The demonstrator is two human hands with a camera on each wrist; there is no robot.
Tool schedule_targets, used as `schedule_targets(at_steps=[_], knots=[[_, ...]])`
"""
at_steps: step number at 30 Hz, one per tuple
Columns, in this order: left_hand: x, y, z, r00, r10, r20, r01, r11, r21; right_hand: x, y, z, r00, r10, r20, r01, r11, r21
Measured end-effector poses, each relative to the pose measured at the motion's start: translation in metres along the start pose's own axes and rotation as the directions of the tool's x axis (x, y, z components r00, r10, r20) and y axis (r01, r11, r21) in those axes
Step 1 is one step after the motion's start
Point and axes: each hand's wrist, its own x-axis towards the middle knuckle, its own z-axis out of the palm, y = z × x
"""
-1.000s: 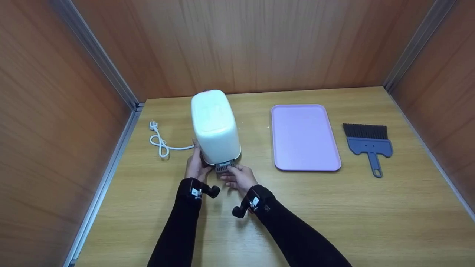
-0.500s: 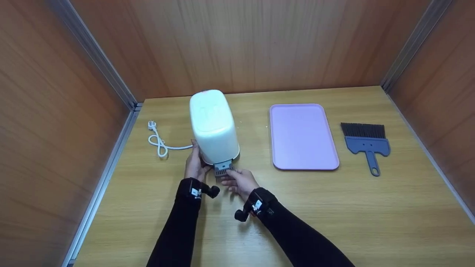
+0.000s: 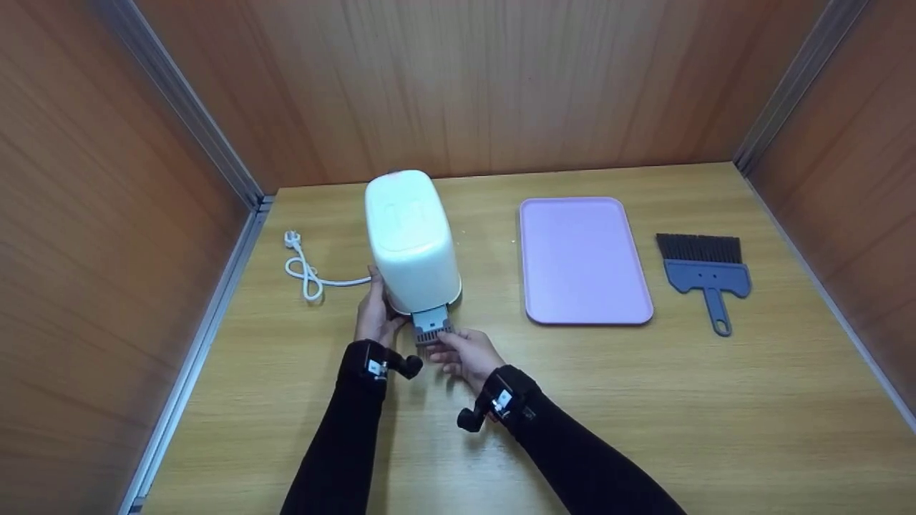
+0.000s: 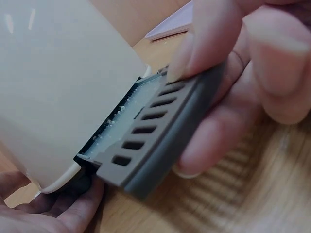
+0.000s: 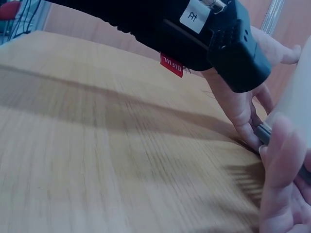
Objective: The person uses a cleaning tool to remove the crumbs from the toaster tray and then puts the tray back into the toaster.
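A white toaster point(image 3: 411, 243) with a smooth rounded cover stands left of centre. A grey crumb tray point(image 3: 431, 325) sticks out of its near end, tilted slightly down. My right hand point(image 3: 469, 354) pinches the tray's slotted front between thumb and fingers. In the left wrist view, pale crumbs point(image 4: 121, 109) lie on the tray behind its slots. At the toaster's lower left side, my left hand point(image 3: 373, 313) holds the base, some fingers tucked beneath it. The toaster hides part of that hand.
A white power cord point(image 3: 308, 275) with its plug lies left of the toaster. To the right are a pink tray point(image 3: 585, 261) and a blue brush point(image 3: 707, 275) with dark bristles. Wooden walls enclose the table's back and sides.
The crumb tray has slid further out of the toaster toward me, drawn by my right hand. The left hand has stayed at the toaster's base.
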Motion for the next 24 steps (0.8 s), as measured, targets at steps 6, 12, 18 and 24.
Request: schedule_targets(at_steps=[6, 12, 18, 24], knots=[[0.001, -0.001, 0.001, 1.0, -0.003, 0.003, 0.003, 1.0, 0.0, -0.002, 0.003, -0.001, 1.0, -0.009, 0.0, 0.009, 1.0, -0.005], [0.0, 0.0, 0.001, 1.0, -0.004, 0.0, 0.004, 1.0, -0.009, -0.006, 0.006, -0.001, 1.0, -0.021, 0.01, 0.021, 1.0, 0.002], [0.001, 0.0, -0.001, 1.0, 0.004, 0.0, -0.004, 1.0, 0.019, -0.013, 0.01, 0.0, 1.0, -0.01, 0.0, 0.01, 1.0, -0.012], [0.002, -0.001, -0.001, 1.0, 0.007, 0.005, -0.007, 1.0, 0.025, -0.02, 0.015, -0.001, 1.0, -0.003, 0.005, 0.003, 1.0, -0.03]])
